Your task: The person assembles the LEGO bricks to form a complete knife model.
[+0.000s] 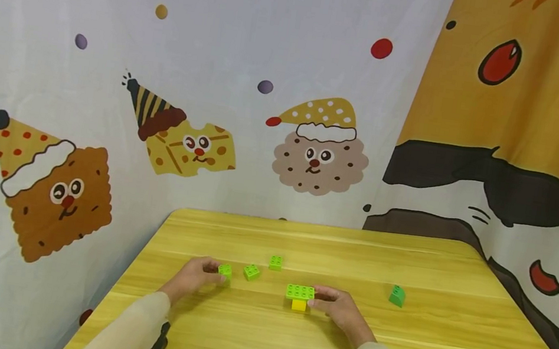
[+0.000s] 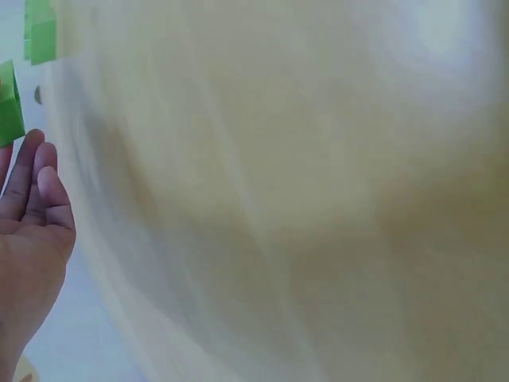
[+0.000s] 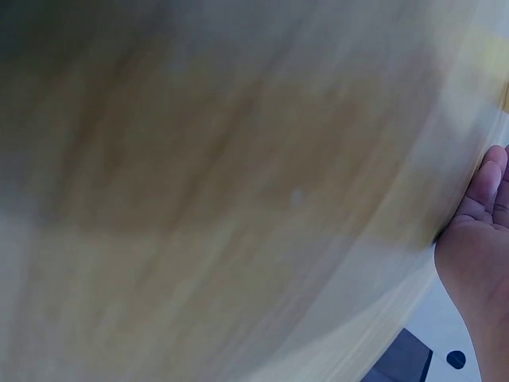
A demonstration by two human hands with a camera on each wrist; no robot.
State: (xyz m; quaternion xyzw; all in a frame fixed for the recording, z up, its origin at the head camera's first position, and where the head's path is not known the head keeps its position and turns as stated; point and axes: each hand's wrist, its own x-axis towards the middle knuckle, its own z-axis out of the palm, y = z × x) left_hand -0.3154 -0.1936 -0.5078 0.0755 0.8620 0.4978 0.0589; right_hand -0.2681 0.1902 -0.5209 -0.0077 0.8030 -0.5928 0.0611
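In the head view my left hand (image 1: 196, 276) pinches a lime green toy brick (image 1: 225, 271) between thumb and fingers. That brick (image 2: 11, 111) shows at the left edge of the left wrist view, above the fingertips. My right hand (image 1: 342, 311) grips the right end of a longer lime green brick (image 1: 300, 292) with studs on top. A yellow brick (image 1: 298, 305) sits under the middle of it. In the right wrist view only part of the right hand (image 3: 477, 231) shows, and the long brick is out of sight.
Two small lime green bricks, a tilted one (image 1: 251, 272) and a farther one (image 1: 275, 263), lie between the hands. A darker green brick with a curved side (image 1: 397, 295) lies to the right. The wooden table (image 1: 245, 342) ends at a cartoon-printed cloth (image 1: 244, 193).
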